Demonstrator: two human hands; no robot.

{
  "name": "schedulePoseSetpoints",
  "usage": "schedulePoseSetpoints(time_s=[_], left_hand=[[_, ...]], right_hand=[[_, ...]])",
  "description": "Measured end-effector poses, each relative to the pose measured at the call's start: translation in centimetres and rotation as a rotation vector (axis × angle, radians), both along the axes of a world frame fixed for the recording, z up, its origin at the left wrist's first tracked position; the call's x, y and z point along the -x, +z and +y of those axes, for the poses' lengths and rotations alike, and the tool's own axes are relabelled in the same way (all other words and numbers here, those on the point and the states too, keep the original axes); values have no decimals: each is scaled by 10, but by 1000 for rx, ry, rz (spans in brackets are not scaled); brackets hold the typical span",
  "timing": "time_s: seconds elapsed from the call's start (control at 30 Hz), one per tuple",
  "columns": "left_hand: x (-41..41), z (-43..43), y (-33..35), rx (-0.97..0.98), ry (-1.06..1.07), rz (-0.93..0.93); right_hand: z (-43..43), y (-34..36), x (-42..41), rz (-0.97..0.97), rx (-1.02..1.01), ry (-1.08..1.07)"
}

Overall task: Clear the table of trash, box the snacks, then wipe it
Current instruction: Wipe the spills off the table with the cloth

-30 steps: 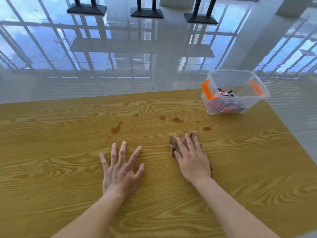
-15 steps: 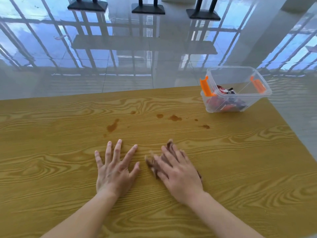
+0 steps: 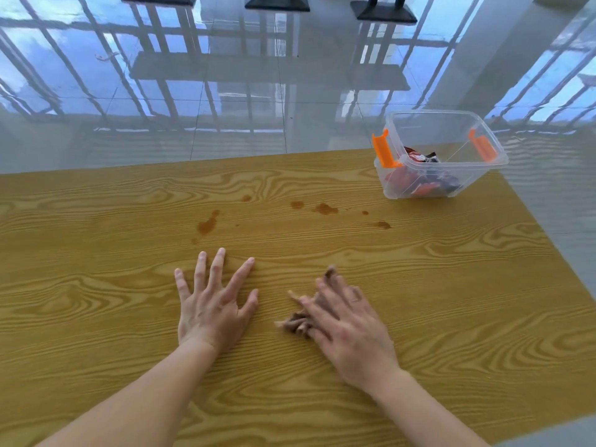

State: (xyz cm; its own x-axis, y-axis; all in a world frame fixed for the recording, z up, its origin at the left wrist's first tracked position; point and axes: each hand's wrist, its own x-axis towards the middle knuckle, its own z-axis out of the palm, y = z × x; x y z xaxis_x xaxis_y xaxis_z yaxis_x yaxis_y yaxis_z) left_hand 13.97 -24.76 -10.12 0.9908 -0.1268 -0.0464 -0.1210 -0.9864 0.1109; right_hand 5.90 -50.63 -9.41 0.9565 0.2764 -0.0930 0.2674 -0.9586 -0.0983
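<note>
the right hand [image 3: 350, 330] presses flat on a crumpled brown wiping cloth [image 3: 298, 321], palm down and blurred, not clenched around it; the left hand [image 3: 214, 306] lies spread and empty on the yellow wood-grain table [image 3: 467, 301]. the brown liquid stains [image 3: 324, 208] sit well beyond the fingertips, unwiped. the risk, i judge: the small wad slips from under the palm or smears the spills. the clear plastic box with orange clips [image 3: 442, 154], snacks inside, stands far right.
</note>
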Motion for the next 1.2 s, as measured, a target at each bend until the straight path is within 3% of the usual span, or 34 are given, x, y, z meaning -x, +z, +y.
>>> schedulePoseSetpoints(time_s=[0.1, 0.23, 0.3, 0.43, 0.5, 0.57, 0.67, 0.73, 0.9, 0.97, 1.03, 1.13, 1.2], left_hand=[[0, 1, 0, 1, 1, 1], [1, 1, 4, -3, 7, 20], [0, -1, 5, 3, 4, 27], [-1, -1, 2, 5, -3, 12], [-1, 0, 1, 11, -3, 8], [0, 0, -1, 6, 1, 3], [1, -1, -2, 2, 0, -8], [0, 0, -1, 3, -3, -2], [1, 0, -1, 7, -11, -5], [0, 1, -2, 5, -15, -8], [0, 1, -3, 1, -19, -12], [1, 1, -3, -1, -18, -28], [1, 2, -3, -3, -19, -19]], right_hand=[[-69, 3, -33, 4, 89, -339], [-108, 16, -103, 94, -58, -841], [-93, 18, -116, 89, -53, -801], [-55, 10, -57, 20, 18, -203], [-72, 7, -37, 26, 12, -88], [-104, 7, -57, 12, 22, -273], [-120, 13, -120, 74, -39, -730], [-99, 16, -143, 73, -35, -773], [-35, 0, -70, -11, 15, -76], [-50, -2, -56, -6, 6, 32], [-75, 0, -82, -17, 40, -116], [-90, 13, -153, 53, -37, -559], [-78, 14, -171, 66, -45, -599]])
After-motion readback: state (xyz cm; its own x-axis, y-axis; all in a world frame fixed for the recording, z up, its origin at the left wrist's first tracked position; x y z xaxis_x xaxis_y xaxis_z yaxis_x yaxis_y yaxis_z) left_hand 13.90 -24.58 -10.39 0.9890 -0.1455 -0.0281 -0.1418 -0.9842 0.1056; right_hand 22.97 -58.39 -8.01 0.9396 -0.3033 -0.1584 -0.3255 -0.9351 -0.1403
